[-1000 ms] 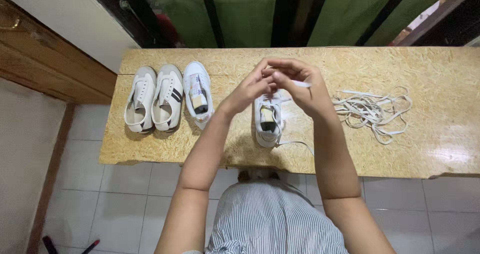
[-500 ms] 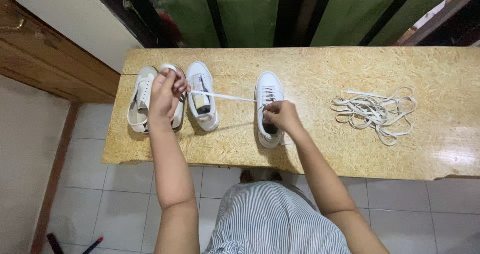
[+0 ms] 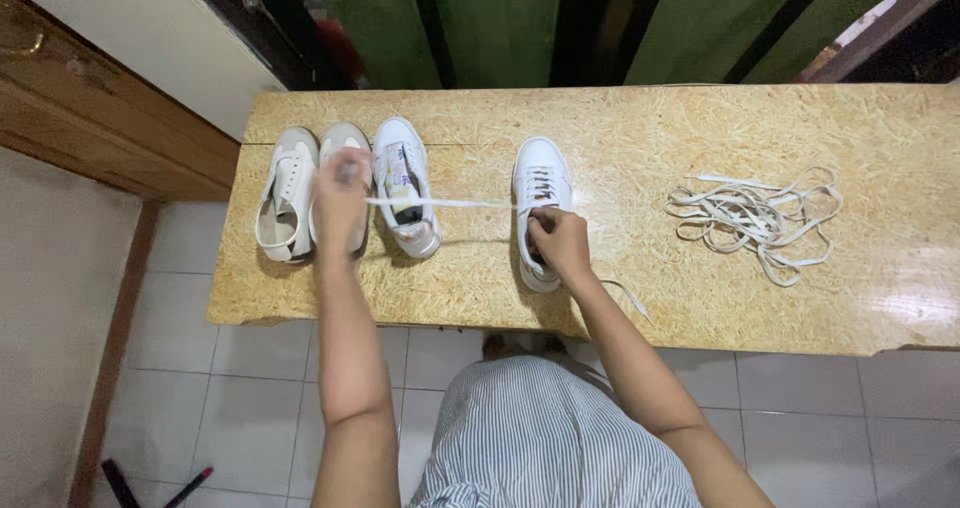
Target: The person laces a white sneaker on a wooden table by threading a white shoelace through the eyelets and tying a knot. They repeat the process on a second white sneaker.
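Left hand (image 3: 342,200) stretched far out to the left, blurred, fingers pinched shut. Right hand (image 3: 560,243) nearer the middle, fingers curled closed, knuckles up. Both forearms bare, extended.

Bare table (image 3: 620,158) between laced shoe (image 3: 540,183) and lace pile (image 3: 755,218).

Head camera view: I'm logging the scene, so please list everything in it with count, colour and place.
Table: one, speckled tan board, across the middle.
Laced shoe: one, white, table centre, under the right hand.
Lace: one, white, pulled taut from that shoe to the left hand.
Other shoes: three, white and grey, side by side at the table's left end.
Loose laces: a tangled pile, white, table right.
Floor: pale tiles, below.
Wooden cabinet: brown, far left.
Left hand: raised, pinching the lace, blurred.
Right hand: on the laced shoe.
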